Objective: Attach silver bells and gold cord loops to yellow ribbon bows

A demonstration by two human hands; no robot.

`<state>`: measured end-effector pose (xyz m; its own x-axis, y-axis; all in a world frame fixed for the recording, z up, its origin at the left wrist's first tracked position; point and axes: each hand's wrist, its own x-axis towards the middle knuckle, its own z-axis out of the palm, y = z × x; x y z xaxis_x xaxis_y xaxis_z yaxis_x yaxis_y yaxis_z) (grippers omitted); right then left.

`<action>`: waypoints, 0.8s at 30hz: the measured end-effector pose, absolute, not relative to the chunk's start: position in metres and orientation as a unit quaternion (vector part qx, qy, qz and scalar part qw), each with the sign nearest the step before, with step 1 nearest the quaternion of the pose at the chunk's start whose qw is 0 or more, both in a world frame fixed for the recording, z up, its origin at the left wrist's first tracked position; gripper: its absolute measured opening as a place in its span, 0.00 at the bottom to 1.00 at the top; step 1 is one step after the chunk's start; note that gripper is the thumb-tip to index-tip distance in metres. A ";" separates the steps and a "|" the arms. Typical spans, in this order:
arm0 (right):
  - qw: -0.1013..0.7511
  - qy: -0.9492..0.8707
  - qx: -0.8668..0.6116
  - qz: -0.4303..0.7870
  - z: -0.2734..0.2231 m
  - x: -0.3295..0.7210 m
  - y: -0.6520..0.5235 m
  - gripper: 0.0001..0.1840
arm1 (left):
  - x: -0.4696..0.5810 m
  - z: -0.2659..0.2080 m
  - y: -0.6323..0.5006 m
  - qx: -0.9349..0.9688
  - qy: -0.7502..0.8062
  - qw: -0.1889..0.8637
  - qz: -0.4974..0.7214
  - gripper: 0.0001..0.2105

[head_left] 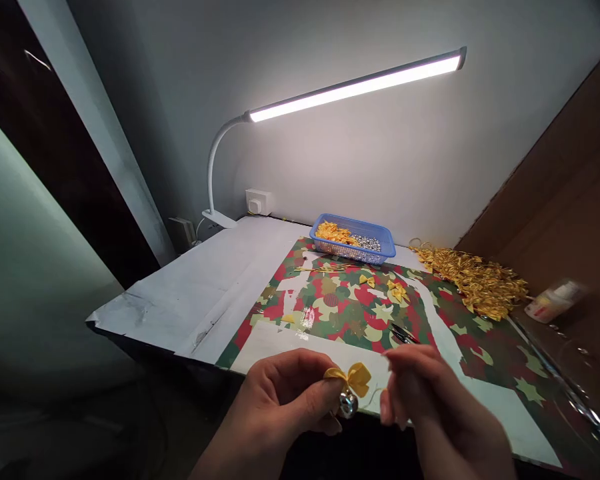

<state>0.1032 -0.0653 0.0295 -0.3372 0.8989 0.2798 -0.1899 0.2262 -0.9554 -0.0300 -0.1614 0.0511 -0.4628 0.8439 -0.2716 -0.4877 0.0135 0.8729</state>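
Observation:
A small yellow ribbon bow (359, 379) is pinched between the thumb and fingers of my left hand (300, 393). Just under its knot hangs a shiny silver bell (349, 404), close against my left fingertips. From the bow a thin gold tie (374, 396) curves toward my right hand (425, 387), whose fingers are closed on its end, a little right of the bow. Both hands are over the table's front edge. On the camouflage-like patterned sheet beyond them lie loose yellow bows (397, 291) and several long thin gold ties (325, 269).
At the back stands a blue basket (387, 248) with yellow bows and silver bells. Black-handled snips (404, 335) lie beyond my right hand. A heap of gold pieces (473, 277) and a small bottle (553, 303) are on the right. A lit lamp (355, 87) reaches across above.

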 end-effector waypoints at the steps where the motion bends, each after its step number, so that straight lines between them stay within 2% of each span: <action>1: 0.497 -0.582 -0.297 0.571 0.031 0.105 -0.056 0.07 | -0.031 0.051 -0.162 0.166 0.511 0.506 0.675 0.10; 5: 0.523 -0.466 -0.290 0.652 0.031 0.107 -0.011 0.12 | -0.032 0.052 -0.163 0.151 0.477 0.561 0.659 0.10; 12: 0.577 -0.399 -0.264 0.662 0.024 0.099 0.032 0.19 | -0.033 0.052 -0.166 0.162 0.478 0.589 0.631 0.11; 21: 0.556 -0.413 -0.281 0.664 0.006 0.093 0.052 0.21 | -0.028 0.048 -0.167 0.190 0.479 0.572 0.638 0.10; 24: 0.502 -0.458 -0.281 0.678 0.006 0.098 0.030 0.20 | -0.027 0.055 -0.167 0.226 0.520 0.518 0.640 0.10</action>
